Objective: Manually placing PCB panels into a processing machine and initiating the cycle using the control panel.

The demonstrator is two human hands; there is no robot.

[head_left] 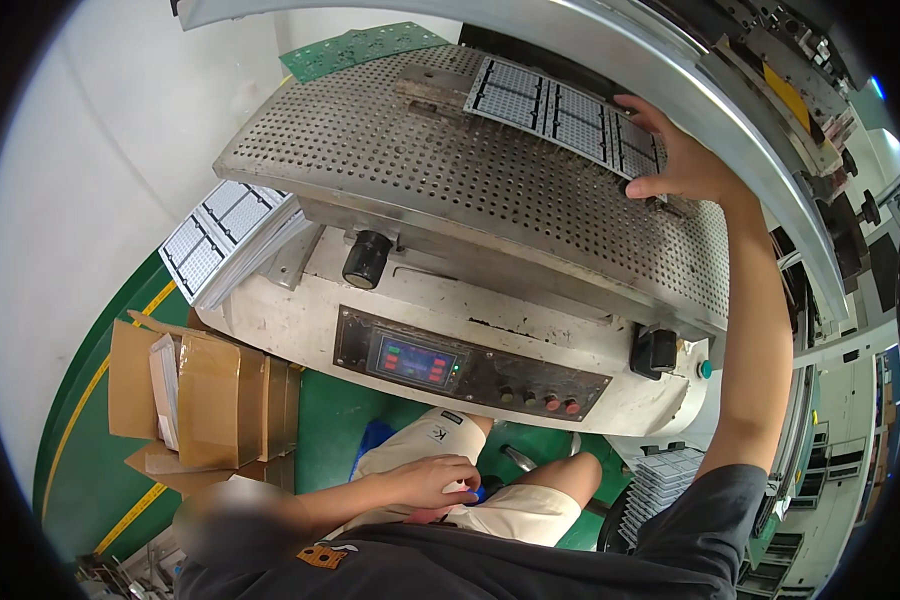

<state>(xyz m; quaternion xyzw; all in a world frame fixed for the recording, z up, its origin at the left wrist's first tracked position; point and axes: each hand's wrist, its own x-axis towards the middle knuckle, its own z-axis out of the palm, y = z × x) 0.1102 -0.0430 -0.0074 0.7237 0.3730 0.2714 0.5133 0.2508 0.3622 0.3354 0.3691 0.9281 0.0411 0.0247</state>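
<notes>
A long white circuit board panel (553, 112) with black dividing strips lies along the far part of the perforated metal tabletop (370, 140). My right hand (670, 160) spans its right end, thumb at the near edge and fingers at the far edge. Against the panel's left end is a worn metal block (432, 88). My left hand (438, 483) rests low over my lap with its fingers curled together. Whatever is under those fingers is hidden; a bit of blue shows beside them.
A green circuit board (365, 48) lies at the back left. Stacked white panels (225, 235) stand left of the table. Below are a control panel (470, 365) with a screen and buttons, and open cardboard boxes (205, 400). A metal rail (610, 30) arches over the far side.
</notes>
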